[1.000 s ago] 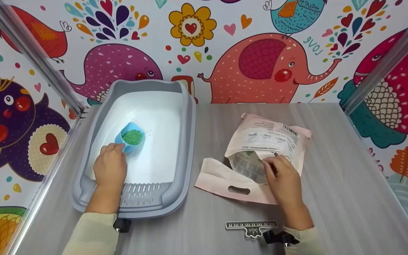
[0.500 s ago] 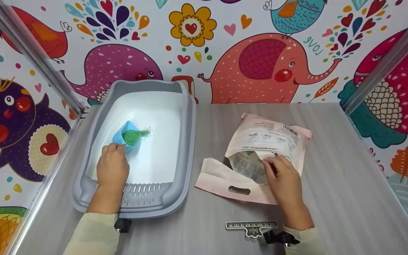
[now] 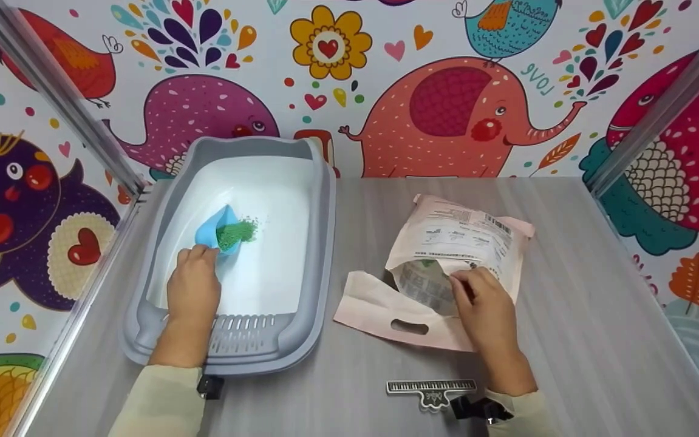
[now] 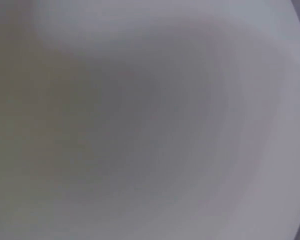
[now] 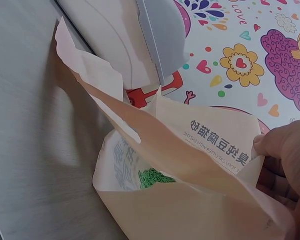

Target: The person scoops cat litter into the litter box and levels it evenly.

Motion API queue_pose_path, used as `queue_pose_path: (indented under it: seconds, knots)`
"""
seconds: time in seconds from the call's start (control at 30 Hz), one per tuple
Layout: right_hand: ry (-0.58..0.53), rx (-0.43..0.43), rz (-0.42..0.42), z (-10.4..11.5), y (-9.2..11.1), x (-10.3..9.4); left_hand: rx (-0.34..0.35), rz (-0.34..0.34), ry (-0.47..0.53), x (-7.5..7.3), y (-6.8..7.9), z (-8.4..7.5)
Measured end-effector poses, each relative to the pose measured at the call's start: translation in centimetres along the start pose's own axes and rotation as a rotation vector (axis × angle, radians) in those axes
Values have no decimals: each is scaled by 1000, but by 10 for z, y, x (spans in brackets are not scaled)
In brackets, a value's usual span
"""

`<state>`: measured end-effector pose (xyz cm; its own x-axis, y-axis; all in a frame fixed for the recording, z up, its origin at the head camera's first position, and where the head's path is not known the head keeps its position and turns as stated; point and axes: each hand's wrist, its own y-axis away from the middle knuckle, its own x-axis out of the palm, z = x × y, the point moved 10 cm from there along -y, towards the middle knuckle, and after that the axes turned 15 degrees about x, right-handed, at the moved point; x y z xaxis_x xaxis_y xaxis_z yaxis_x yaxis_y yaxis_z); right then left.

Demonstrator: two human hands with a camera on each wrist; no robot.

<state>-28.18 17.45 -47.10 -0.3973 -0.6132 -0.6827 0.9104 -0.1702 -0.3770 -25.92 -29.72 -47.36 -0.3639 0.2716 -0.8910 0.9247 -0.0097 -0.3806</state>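
Note:
My left hand (image 3: 194, 282) reaches into the grey litter box (image 3: 326, 243) and grips a blue scoop (image 3: 206, 230) by its near end. Tipped to the right, the scoop holds green cat litter pellets (image 3: 235, 235), some spilling past its edge onto the white floor of the box. My right hand (image 3: 487, 309) pinches the torn mouth of a pink cat litter bag (image 3: 455, 227) lying on the table. The right wrist view shows green pellets (image 5: 154, 177) inside the bag and the thumb of my right hand (image 5: 287, 160) on its edge. Blur fills the left wrist view.
A black-and-white clip with a piano-key pattern (image 3: 431, 391) lies on the table near my right wrist. The bag's top strip with its handle hole (image 3: 379, 315) lies folded toward the box. Metal posts (image 3: 659, 109) and a cartoon-printed wall (image 3: 349, 139) border the grey table (image 3: 361, 388).
The blue scoop has tilted further to the right, and green pellets now pour out of it onto the box floor. My left hand has shifted slightly right; my right hand stays on the bag.

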Motion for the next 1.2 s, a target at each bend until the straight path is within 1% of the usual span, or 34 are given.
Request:
queue_pose_path:
  seconds: [0.17,0.43,0.53,0.73,0.97,1.2]
  knots:
    - [-7,-16,-13,1,0,-1,12,-40,-13,-2,0,1]
    - [-8,-15,-17,1,0,-1,20,-70,-29,-5,-3,0]
    - [-11,-12,-15,0,0,-1,30,-102,-47,-9,-3,-2]
    - [-20,-17,-16,-1,1,-1,70,-169,-117,-16,-4,-6]
    - [-7,-21,-19,0,1,0,89,-181,-172,-18,-2,-8]
    - [-7,-12,-9,0,0,2,76,-167,-191,-18,-1,-7]
